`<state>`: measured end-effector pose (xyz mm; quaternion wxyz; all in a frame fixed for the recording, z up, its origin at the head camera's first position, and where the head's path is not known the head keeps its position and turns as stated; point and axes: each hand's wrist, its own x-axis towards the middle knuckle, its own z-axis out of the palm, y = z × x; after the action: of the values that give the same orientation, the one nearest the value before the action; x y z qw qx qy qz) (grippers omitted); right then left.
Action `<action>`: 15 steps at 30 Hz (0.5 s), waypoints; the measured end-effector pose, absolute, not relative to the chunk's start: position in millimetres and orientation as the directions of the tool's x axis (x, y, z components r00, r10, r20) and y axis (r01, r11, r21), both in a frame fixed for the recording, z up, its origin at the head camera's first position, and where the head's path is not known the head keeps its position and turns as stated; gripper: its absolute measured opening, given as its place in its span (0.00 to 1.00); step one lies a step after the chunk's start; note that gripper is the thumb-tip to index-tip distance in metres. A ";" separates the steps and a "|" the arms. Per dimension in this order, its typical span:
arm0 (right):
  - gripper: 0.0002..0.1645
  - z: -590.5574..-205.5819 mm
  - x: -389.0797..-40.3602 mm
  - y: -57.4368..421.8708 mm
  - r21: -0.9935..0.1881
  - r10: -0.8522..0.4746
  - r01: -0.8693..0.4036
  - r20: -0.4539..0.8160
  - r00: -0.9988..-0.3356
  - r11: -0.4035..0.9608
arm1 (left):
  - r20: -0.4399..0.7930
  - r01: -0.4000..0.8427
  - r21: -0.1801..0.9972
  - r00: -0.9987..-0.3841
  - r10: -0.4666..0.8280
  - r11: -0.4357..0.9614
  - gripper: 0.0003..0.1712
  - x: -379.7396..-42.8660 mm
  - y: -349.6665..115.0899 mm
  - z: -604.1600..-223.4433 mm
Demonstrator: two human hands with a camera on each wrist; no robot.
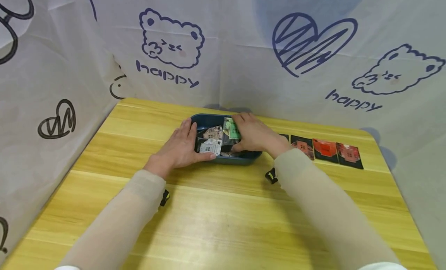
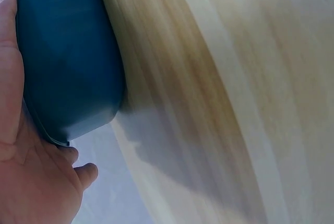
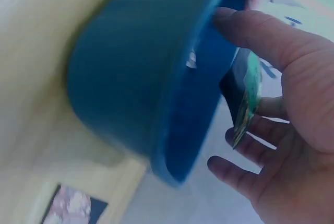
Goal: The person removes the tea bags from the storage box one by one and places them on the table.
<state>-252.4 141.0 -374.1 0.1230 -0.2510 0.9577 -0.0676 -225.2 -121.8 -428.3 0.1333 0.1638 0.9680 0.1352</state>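
Blue tray point(image 1: 240, 161), 1: bench point(image 1: 223, 219), far middle. Left hand point(image 1: 181, 146): spread along its left end. Right hand point(image 1: 254, 132): grip pinching green packet point(image 1: 232, 130) at tray's right half. Apparent step: handling packet; next move calls for steady tray, rim clearance.

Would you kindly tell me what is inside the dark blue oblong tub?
In the tub lie a whitish printed card and a brownish printed card. A green printed card shows at the right hand, which hides part of the right end. Whatever lies beneath the cards is covered.
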 end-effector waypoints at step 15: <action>0.66 -347.1 -211.0 214.9 -0.167 -0.421 -0.399 -0.126 -0.898 0.901 | -0.199 0.280 0.329 -0.913 0.356 0.902 0.81 -224.8 -121.0 -429.8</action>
<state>-211.0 214.9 -347.1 0.0799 -0.2111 0.9718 -0.0685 -224.8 -121.0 -429.8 0.1283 0.1644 0.9667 0.1482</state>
